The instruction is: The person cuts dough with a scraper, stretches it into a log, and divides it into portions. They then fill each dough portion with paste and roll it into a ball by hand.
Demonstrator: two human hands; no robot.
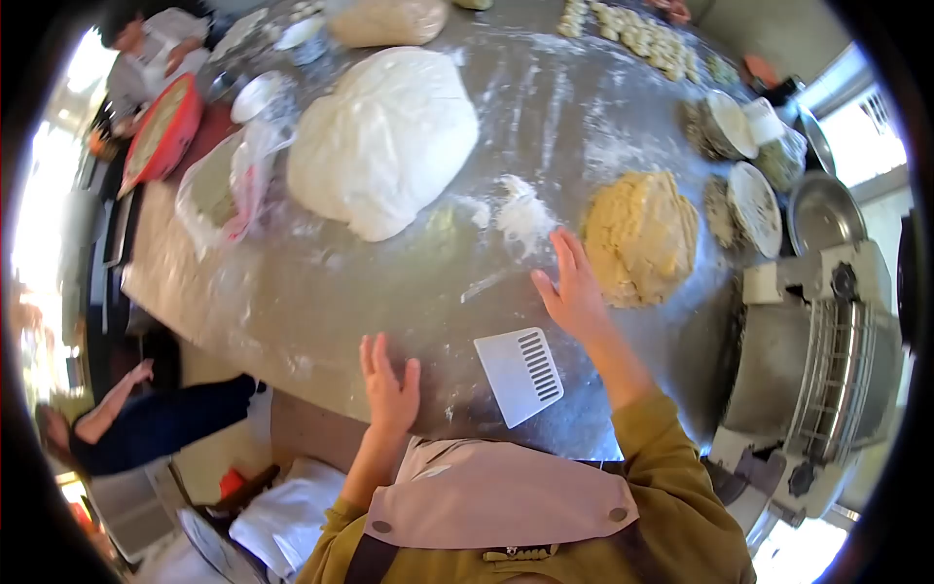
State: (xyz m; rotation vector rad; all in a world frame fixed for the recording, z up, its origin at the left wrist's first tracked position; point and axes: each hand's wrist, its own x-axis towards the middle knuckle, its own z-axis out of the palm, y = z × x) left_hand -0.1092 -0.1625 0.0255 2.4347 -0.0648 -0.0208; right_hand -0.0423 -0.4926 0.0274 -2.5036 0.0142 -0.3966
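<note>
Over the near part of the metal table (321,302), my left hand (391,389) has its fingers stretched out and holds nothing. My right hand (574,287) is open too, thumb apart, close to the left side of a yellow dough mound (640,238). Between my hands and nearer to me lies a white slotted dough scraper (511,375), flat on the metal. A patch of white flour (525,216) is spread just beyond my right fingertips. Farther back rests a large white dough mass (384,141).
At right stand bowls (827,219) and a roller machine (827,380). Dough pieces (642,39) lie at the far edge. A plastic bag (219,195) and a red basin (163,131) are at left. One person (156,58) is back left, another (146,414) at lower left.
</note>
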